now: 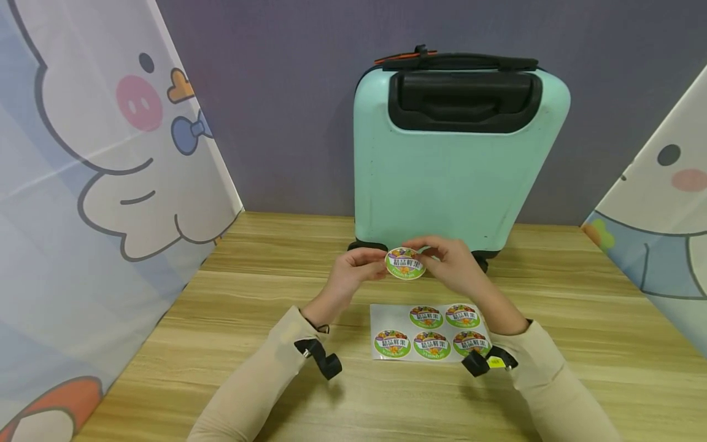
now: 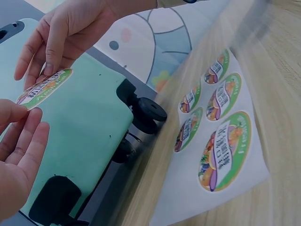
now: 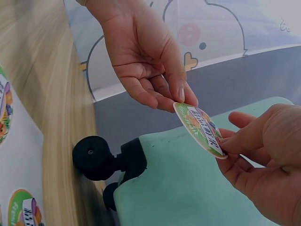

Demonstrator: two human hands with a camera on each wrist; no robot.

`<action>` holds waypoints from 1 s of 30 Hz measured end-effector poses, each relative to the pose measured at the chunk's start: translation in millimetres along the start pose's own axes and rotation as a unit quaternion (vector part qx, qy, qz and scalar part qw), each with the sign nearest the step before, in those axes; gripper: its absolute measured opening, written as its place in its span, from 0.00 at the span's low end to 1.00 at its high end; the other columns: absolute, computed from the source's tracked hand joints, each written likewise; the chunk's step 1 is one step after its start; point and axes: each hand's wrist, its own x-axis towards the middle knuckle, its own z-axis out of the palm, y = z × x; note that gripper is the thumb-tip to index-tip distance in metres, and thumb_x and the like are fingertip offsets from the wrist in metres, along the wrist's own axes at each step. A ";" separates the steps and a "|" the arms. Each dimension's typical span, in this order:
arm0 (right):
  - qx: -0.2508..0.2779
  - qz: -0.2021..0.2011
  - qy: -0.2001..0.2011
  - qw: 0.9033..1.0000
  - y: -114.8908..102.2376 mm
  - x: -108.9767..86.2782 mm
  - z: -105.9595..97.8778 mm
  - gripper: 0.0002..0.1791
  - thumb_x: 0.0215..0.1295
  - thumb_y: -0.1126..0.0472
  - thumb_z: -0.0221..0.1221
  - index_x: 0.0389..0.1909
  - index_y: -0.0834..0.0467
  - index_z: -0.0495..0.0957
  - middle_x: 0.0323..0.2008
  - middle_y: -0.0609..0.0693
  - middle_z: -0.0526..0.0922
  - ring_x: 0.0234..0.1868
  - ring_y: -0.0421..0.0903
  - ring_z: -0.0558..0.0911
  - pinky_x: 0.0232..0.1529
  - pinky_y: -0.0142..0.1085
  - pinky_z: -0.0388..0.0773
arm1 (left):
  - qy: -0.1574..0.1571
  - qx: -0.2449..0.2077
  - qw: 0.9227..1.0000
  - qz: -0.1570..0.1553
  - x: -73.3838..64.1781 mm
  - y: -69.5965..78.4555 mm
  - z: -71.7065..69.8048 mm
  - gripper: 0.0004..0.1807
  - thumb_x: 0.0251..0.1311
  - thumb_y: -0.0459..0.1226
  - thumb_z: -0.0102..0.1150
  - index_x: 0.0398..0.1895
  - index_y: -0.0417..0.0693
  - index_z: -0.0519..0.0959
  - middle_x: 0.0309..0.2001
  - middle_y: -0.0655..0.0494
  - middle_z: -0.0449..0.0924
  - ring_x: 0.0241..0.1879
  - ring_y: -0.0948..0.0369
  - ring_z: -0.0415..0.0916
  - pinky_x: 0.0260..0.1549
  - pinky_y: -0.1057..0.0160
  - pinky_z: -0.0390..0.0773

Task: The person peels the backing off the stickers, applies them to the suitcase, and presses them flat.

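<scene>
An oval fruit sticker (image 1: 405,264), printed in green, white and purple, is held up in front of the suitcase between both hands. My left hand (image 1: 353,274) pinches its left edge between thumb and fingers. At the opposite edge, my right hand (image 1: 450,263) pinches it too, as the right wrist view shows with the sticker (image 3: 201,129) tilted. Below on the table lies a white sticker sheet (image 1: 388,313) bearing several matching stickers, with a bare spot at its upper left. In the left wrist view the sheet (image 2: 188,197) lies flat below the hands.
A mint-green suitcase (image 1: 442,184) with black handle and wheels stands at the back of the wooden table (image 1: 265,270), just beyond the hands. Cartoon-printed cloths (image 1: 110,184) hang at left and right. Behind the suitcase is a dark grey wall (image 1: 276,110).
</scene>
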 end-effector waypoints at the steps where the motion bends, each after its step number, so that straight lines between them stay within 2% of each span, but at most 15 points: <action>1: -0.003 -0.002 0.003 1.000 -1.1 1.0 -0.4 0.15 0.67 0.76 0.57 0.50 0.63 0.84 0.47 0.60 0.85 0.36 0.52 0.84 0.24 0.34 0.75 | 0.001 -0.003 1.000 0.003 0.5 1.2 0.2 0.13 0.64 0.24 0.59 0.51 0.26 0.79 0.39 0.52 0.86 0.36 0.58 0.85 0.43 0.56 0.84; 6: -0.016 -0.007 0.014 1.000 -3.7 5.8 -2.0 0.14 0.67 0.75 0.58 0.50 0.62 0.84 0.47 0.58 0.86 0.39 0.53 0.85 0.26 0.33 0.75 | 0.010 -0.012 1.000 0.009 2.3 6.8 1.3 0.13 0.64 0.23 0.59 0.50 0.26 0.80 0.38 0.52 0.86 0.38 0.49 0.84 0.42 0.56 0.84; 13: -0.022 -0.032 0.021 0.999 -4.5 13.8 -2.9 0.13 0.66 0.75 0.59 0.49 0.62 0.84 0.47 0.59 0.86 0.40 0.54 0.85 0.29 0.33 0.77 | 0.023 -0.012 0.999 0.036 8.1 9.4 1.5 0.13 0.62 0.21 0.59 0.48 0.20 0.78 0.37 0.50 0.86 0.33 0.61 0.84 0.37 0.62 0.84; 23: -0.034 -0.065 0.036 0.997 -9.3 24.6 -3.1 0.13 0.66 0.75 0.59 0.49 0.64 0.84 0.45 0.58 0.86 0.40 0.55 0.85 0.30 0.34 0.74 | 0.034 -0.013 0.998 0.045 16.6 14.0 -2.6 0.12 0.63 0.21 0.57 0.48 0.19 0.78 0.37 0.50 0.86 0.34 0.61 0.84 0.38 0.62 0.84; 30: -0.038 -0.082 0.045 0.995 -10.0 31.8 -3.5 0.14 0.65 0.77 0.59 0.48 0.64 0.84 0.45 0.58 0.87 0.41 0.55 0.85 0.40 0.45 0.81 | 0.032 -0.019 0.998 0.057 19.2 17.8 -4.1 0.13 0.64 0.21 0.56 0.49 0.19 0.77 0.37 0.52 0.85 0.35 0.60 0.85 0.38 0.62 0.84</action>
